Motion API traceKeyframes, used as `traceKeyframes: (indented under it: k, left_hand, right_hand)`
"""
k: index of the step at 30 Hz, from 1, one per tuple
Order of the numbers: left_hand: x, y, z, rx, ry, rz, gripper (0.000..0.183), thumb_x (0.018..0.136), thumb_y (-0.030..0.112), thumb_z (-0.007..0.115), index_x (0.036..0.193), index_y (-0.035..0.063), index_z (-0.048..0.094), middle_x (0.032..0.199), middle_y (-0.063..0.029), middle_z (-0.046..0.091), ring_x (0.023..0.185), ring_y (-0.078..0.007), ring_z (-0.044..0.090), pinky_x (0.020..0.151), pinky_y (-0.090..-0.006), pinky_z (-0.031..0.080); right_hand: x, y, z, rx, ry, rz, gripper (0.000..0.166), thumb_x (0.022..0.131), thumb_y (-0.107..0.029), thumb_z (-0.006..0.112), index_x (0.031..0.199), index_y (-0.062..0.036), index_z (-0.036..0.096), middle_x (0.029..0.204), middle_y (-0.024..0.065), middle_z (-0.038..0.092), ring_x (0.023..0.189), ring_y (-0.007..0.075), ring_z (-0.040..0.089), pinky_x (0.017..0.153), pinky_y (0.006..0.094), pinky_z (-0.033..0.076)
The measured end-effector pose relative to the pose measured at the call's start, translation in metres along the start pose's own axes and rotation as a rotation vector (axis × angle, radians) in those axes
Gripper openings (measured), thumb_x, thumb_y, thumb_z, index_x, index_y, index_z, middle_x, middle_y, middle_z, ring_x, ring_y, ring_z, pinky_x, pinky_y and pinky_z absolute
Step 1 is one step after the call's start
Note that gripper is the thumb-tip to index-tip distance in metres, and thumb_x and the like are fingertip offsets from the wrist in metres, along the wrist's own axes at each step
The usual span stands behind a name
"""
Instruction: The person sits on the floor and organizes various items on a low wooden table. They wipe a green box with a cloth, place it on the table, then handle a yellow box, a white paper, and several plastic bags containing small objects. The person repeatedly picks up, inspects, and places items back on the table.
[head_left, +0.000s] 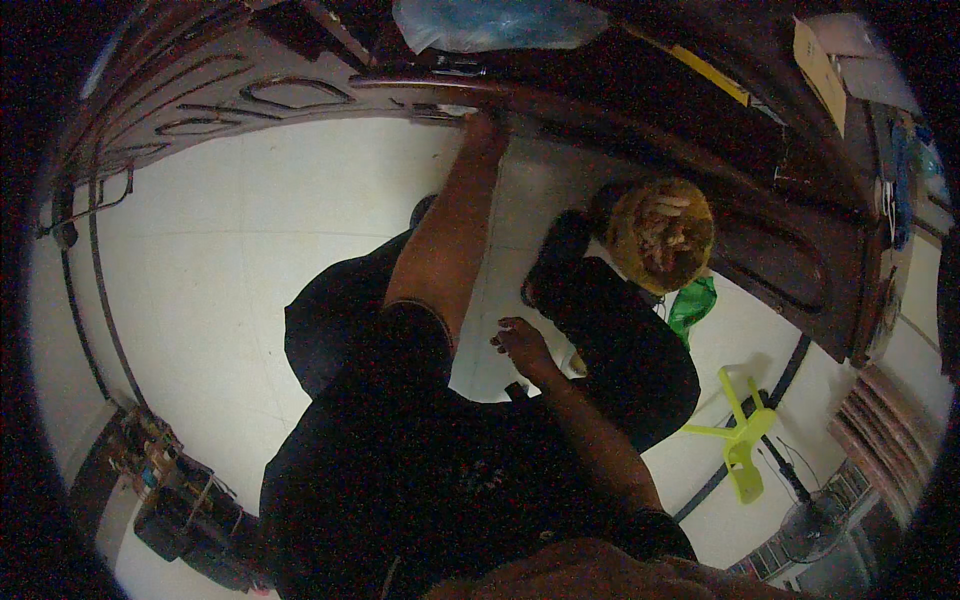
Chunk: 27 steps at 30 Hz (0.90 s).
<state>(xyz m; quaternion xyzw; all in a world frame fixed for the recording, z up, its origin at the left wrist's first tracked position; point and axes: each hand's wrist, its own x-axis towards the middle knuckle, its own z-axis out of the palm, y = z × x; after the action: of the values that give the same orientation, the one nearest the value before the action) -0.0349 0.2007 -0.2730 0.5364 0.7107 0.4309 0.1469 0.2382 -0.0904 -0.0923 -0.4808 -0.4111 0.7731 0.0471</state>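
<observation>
My left arm reaches forward to the lower edge of a dark wooden cabinet (555, 112). My left hand (484, 126) is in deep shadow there, beside a small pale object (454, 110), and its fingers are not clear. My right hand (523, 349) hovers over the gap between my legs, fingers loosely bent and apart, with nothing seen in it. Close to my right knee stands a round yellowish object (660, 234) with a mottled top; its kind is unclear in this light.
A bluish plastic bag (502, 24) lies on the cabinet. Right of me are a green plastic bag (691, 309), a lime-green plastic chair (742, 442) tipped over, and a dark fan-like object (817, 517). Dark cluttered items (180, 495) stand behind on the left. Pale floor tiles (195, 247) extend leftward.
</observation>
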Motion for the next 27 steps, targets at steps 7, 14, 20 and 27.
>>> traceKeyframes:
  k: [7, 14, 20, 27]
  left_hand:
    - [0.011, -0.005, 0.017, -0.032, -0.073, -0.046, 0.025, 0.090, 0.020, 0.056, 0.110, 0.0047, 0.059, 0.098, -0.0098, 0.065, 0.086, -0.0279, 0.063, 0.076, -0.0389, 0.053]
    - [0.016, 0.001, 0.024, -0.060, -0.153, -0.030, 0.024, 0.090, 0.020, 0.056, 0.108, 0.0052, 0.060, 0.095, -0.0090, 0.065, 0.084, -0.0276, 0.063, 0.076, -0.0389, 0.053]
    - [0.003, 0.000, 0.013, -0.071, -0.208, 0.000, 0.023, 0.090, 0.021, 0.057, 0.106, 0.0055, 0.060, 0.093, -0.0082, 0.065, 0.082, -0.0273, 0.063, 0.075, -0.0388, 0.053]
    - [-0.047, 0.007, -0.045, 0.016, -0.317, 0.091, 0.021, 0.090, 0.022, 0.057, 0.104, 0.0060, 0.061, 0.090, -0.0074, 0.065, 0.079, -0.0270, 0.063, 0.074, -0.0387, 0.053]
  right_hand:
    - [-0.005, 0.024, -0.006, -0.327, -0.054, -0.128, 0.034, 0.092, -0.015, 0.052, 0.122, -0.0003, 0.046, 0.098, 0.0141, 0.063, 0.090, 0.0208, 0.060, 0.077, 0.0358, 0.048]
    - [0.001, 0.046, -0.008, -0.332, -0.053, -0.243, 0.034, 0.094, -0.020, 0.052, 0.122, -0.0008, 0.047, 0.097, 0.0126, 0.062, 0.085, 0.0196, 0.060, 0.076, 0.0330, 0.047]
    - [0.002, 0.030, 0.006, -0.487, -0.009, -0.222, 0.033, 0.094, -0.020, 0.052, 0.121, -0.0016, 0.049, 0.093, 0.0120, 0.064, 0.089, 0.0196, 0.062, 0.079, 0.0340, 0.048]
    - [0.021, 0.033, 0.013, -0.581, 0.045, -0.276, 0.034, 0.092, -0.018, 0.056, 0.122, -0.0031, 0.050, 0.096, 0.0111, 0.065, 0.083, 0.0195, 0.060, 0.077, 0.0341, 0.048]
